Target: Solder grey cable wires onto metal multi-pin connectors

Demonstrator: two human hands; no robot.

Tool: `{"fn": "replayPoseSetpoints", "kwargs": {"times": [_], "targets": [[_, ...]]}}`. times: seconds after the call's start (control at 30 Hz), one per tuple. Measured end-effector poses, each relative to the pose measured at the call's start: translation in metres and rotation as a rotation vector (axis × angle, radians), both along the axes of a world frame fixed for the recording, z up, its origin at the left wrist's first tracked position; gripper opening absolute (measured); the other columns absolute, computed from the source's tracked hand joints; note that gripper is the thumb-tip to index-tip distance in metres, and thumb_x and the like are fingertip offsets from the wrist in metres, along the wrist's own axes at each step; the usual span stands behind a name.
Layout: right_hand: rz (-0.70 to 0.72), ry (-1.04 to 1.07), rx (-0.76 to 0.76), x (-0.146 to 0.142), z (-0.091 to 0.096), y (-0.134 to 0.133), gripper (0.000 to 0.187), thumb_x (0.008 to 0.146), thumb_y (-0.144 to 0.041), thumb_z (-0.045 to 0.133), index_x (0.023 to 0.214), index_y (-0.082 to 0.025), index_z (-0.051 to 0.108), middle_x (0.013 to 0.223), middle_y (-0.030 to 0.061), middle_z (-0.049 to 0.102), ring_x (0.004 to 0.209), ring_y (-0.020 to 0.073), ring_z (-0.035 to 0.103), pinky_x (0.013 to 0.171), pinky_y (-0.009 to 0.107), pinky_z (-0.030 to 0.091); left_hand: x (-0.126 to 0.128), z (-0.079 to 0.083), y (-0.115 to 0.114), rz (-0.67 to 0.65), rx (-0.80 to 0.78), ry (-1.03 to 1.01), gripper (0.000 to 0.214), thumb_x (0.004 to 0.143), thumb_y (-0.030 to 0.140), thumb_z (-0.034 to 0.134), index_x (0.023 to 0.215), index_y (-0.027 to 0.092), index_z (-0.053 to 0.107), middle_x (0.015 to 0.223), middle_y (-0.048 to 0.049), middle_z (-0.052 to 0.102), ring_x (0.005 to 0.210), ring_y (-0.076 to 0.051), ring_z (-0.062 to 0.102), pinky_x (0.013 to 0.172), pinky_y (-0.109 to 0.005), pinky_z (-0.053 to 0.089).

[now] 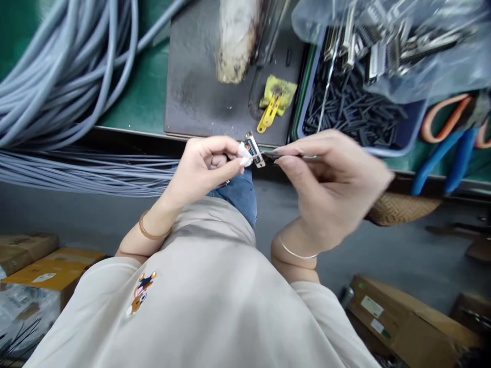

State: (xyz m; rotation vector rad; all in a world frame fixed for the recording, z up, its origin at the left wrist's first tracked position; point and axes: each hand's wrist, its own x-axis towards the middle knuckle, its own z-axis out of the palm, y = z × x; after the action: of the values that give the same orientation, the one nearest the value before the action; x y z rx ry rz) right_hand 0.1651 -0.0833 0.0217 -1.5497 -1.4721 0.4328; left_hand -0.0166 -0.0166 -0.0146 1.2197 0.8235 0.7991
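My left hand (209,163) is closed, pinching a small D-shaped cable connector (253,149) by its wired side. White covering, perhaps tape or finger cots, wraps the fingertips there. Small coloured wires show at the back of the connector's metal shell. From the right, my right hand (330,179) pinches a thin metal tool (270,154) that looks like tweezers, its tip at or very near the connector. Most of that tool is hidden behind the fingers. Both hands are held just in front of the bench edge, above my lap.
Grey cable coils (69,66) lie at the left, with a cable bundle (84,171) below. A dark mat (199,66) carries a yellow clip-like piece (269,112). Right of it, a blue bin (402,145) holds black tubing pieces, beside a plastic bag (452,71) of metal connectors and blue-handled pliers (460,158).
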Motion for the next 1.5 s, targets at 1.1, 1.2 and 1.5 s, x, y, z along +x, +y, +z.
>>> {"fn": "replayPoseSetpoints", "kwargs": {"times": [1.1, 1.2, 1.5], "targets": [[0.178, -0.407, 0.077, -0.022, -0.025, 0.016, 0.038, 0.101, -0.038, 0.064, 0.068, -0.020, 0.057, 0.062, -0.0052, 0.050, 0.054, 0.0071, 0.040, 0.054, 0.027, 0.030, -0.008, -0.002, 0.004, -0.143, -0.098, -0.204, 0.025, 0.074, 0.017, 0.086, 0.092, 0.019, 0.068, 0.081, 0.0017, 0.067, 0.067, -0.006, 0.060, 0.060, -0.015, 0.047], [0.130, -0.285, 0.149, -0.022, -0.025, 0.015, 0.028, 0.099, -0.040, 0.068, 0.079, -0.021, 0.063, 0.066, -0.0045, 0.055, 0.055, 0.0074, 0.045, 0.055, 0.026, 0.034, -0.012, -0.004, 0.005, -0.124, -0.114, -0.226, 0.025, 0.079, 0.033, 0.087, 0.095, 0.020, 0.074, 0.085, -0.0013, 0.071, 0.059, -0.006, 0.057, 0.052, -0.019, 0.045], [0.135, 0.191, -0.084, -0.009, -0.031, 0.015, 0.024, 0.097, -0.047, 0.067, 0.108, -0.027, 0.077, 0.075, -0.0040, 0.069, 0.050, 0.0085, 0.053, 0.047, 0.024, 0.044, -0.010, 0.009, 0.008, -0.061, 0.031, -0.165, 0.030, 0.070, 0.046, 0.094, 0.072, 0.021, 0.077, 0.079, -0.0027, 0.073, 0.073, -0.016, 0.070, 0.064, -0.030, 0.057]]}}
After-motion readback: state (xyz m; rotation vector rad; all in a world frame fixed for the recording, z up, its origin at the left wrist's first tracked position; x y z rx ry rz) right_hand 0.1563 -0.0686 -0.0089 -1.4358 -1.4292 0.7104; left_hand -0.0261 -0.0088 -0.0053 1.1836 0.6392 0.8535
